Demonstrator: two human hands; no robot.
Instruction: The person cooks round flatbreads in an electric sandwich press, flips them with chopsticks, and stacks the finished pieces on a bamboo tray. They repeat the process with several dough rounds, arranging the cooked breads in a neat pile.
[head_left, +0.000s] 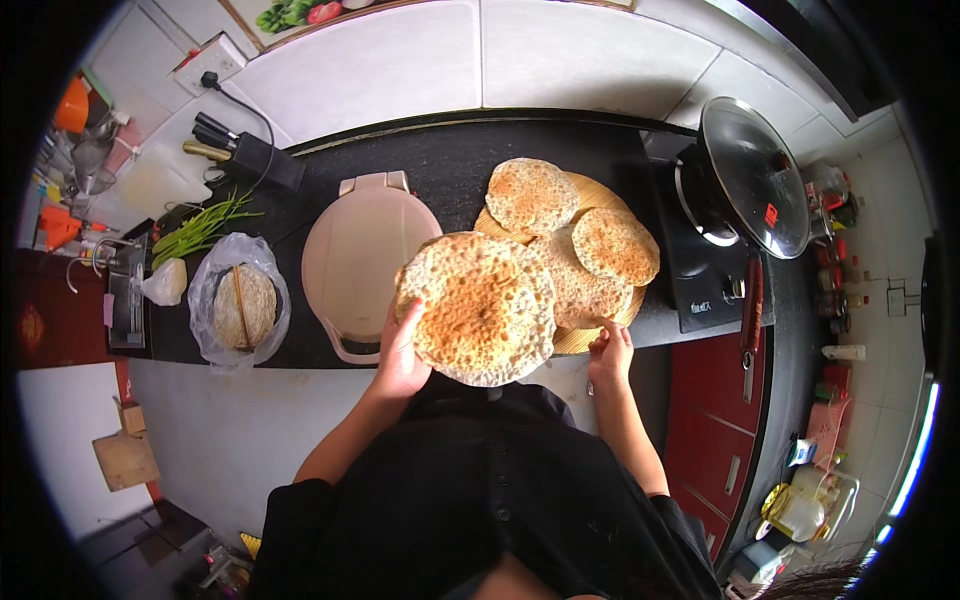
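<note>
My left hand (401, 358) holds a large browned flatbread (480, 307) by its left side, thumb on top, tilted up in front of me. On a round wooden board (577, 343) to the right lie more flatbreads: one at the back (532, 196), one at the right (616, 246), and a speckled one (577, 279) partly under it. My right hand (612, 352) is at the board's front edge, fingers curled and fingertips pinching the near rim of the speckled flatbread. The held flatbread hides part of the board and overlaps the edge of a closed pink electric griddle (360, 262).
Left of the griddle, a plastic bag (201, 300) holds a pale round mass (255, 307) with a stick across it. Green stalks (201, 232) and a knife block (262, 161) stand behind. At right, a glass-lidded pan (757, 180) sits on the cooktop, its handle (751, 307) jutting forward.
</note>
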